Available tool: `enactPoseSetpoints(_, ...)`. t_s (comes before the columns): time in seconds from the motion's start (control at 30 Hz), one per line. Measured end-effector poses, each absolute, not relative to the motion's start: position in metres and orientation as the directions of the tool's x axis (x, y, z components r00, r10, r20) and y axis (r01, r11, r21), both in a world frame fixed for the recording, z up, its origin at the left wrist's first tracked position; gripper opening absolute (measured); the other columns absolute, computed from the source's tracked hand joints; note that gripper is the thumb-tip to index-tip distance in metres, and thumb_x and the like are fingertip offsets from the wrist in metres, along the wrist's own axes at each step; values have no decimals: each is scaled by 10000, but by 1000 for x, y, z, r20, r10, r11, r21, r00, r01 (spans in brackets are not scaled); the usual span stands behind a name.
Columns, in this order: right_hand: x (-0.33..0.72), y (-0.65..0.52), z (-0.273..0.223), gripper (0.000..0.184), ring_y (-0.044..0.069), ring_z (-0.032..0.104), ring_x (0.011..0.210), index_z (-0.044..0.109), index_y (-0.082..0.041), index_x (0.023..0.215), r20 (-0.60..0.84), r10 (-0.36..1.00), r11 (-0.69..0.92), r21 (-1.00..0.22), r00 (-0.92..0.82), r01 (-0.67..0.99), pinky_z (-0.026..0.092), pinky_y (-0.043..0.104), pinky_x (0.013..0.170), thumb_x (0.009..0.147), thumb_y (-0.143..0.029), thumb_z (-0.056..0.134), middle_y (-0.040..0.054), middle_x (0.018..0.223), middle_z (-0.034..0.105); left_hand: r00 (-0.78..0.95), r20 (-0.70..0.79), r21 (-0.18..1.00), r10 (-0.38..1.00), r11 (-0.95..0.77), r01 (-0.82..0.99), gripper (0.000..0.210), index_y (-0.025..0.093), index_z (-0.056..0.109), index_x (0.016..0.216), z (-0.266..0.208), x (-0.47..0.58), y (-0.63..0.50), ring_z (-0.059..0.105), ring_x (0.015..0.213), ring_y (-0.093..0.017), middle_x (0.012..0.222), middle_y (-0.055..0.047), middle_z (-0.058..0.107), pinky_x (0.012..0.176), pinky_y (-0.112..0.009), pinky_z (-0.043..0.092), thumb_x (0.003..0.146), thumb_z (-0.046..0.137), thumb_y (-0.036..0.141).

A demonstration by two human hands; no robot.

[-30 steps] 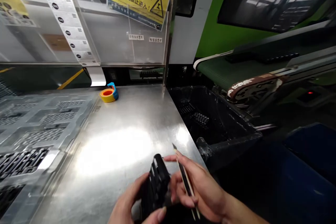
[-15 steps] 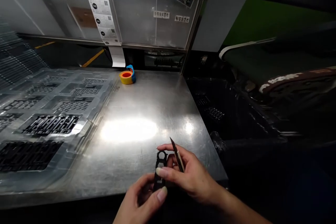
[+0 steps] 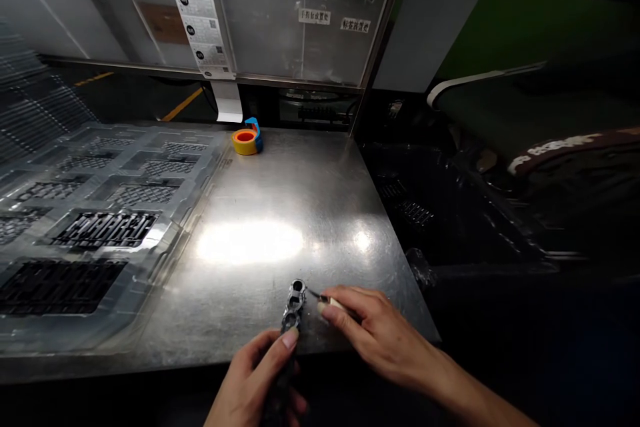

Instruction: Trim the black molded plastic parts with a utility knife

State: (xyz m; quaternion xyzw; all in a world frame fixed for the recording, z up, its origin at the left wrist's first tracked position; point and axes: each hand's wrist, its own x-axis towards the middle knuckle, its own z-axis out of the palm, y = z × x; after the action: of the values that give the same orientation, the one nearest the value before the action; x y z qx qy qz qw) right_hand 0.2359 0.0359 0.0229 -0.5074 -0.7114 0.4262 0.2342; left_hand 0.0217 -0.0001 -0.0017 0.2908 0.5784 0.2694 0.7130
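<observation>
My left hand (image 3: 257, 383) is closed around the near end of a long black plastic part (image 3: 291, 312), thumb pressed on its upper face, so that the far end with its round holes sticks out over the near edge of the steel table (image 3: 280, 207). My right hand (image 3: 373, 333) sits just to the right of it, fingers pinched shut on a thin blade (image 3: 320, 296) whose tip points left and meets the far end of the part, or very nearly; I cannot tell whether it touches. Both hands hover at the near edge of the table, right of its middle, close together. A bright patch of reflected light lies on the bare metal just beyond them. To the left, covering that side of the table, is a clear plastic tray (image 3: 165, 240) with rows of pockets, several of them filled with black parts. At the far edge of the table a yellow roll of tape (image 3: 245, 142) lies flat with a blue roll leaning behind it. Behind that stands a clear screen (image 3: 280, 33) with a strip of labels hanging down it. Off the right side of the table sits a dark bin (image 3: 425, 213) holding a few black parts, and beyond it a conveyor belt (image 3: 500, 113) rises to the right.
</observation>
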Motion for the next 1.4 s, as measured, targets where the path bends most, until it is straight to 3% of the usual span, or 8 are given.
enactPoseSetpoints(0.2,239,34,20,349,188,675,770,748,-247,1073,-118,889,230,-720,-442,655,450,298,712,1097,-451,466,27,877,746,205,-641,754,740,656,-11,437,140,706,955,2,21,3,695,579,-171,942,-62,681,491,-255,544,919,641,571)
enactPoseSetpoints(0.43,241,37,14,453,157,603,641,692,-228,857,-88,876,299,-673,-475,677,395,282,640,1113,-474,411,7,712,656,168,-643,757,748,654,-15,492,140,723,1009,6,27,3,681,548,-155,897,-46,659,494,-241,528,901,654,616)
enactPoseSetpoints(0.6,243,38,16,471,146,549,582,663,-226,839,-97,860,353,-597,-502,720,344,284,597,1119,-478,380,7,682,630,152,-652,753,743,658,8,523,137,738,1045,10,28,3,680,520,-154,860,-74,722,497,-235,509,898,651,631)
enactPoseSetpoints(0.7,243,38,18,482,153,568,592,667,-226,854,-85,866,379,-533,-493,756,321,290,588,1119,-493,366,20,696,648,153,-667,740,729,672,26,541,136,741,1048,10,27,3,669,493,-153,713,-59,726,498,-221,479,904,635,646)
enactPoseSetpoints(0.87,240,34,17,517,170,601,625,695,-237,919,-126,888,332,-489,-442,806,315,304,593,1118,-535,322,31,731,670,175,-668,740,724,671,52,570,123,726,1090,7,28,4,673,504,-171,595,-52,713,505,-219,469,917,609,653)
enactPoseSetpoints(1.1,239,32,17,472,183,662,704,693,-256,894,-173,890,261,-567,-423,781,336,317,630,1116,-520,370,8,757,716,116,-672,739,732,672,45,554,130,709,1118,10,31,4,669,477,-181,581,-18,691,485,-233,476,883,669,631)
enactPoseSetpoints(1.4,233,18,16,436,179,617,605,695,-268,895,-76,935,281,-442,-347,852,269,339,580,1107,-520,408,11,698,688,119,-677,736,726,671,88,550,135,697,1150,10,31,3,676,513,-179,599,-13,690,502,-228,478,898,652,622)
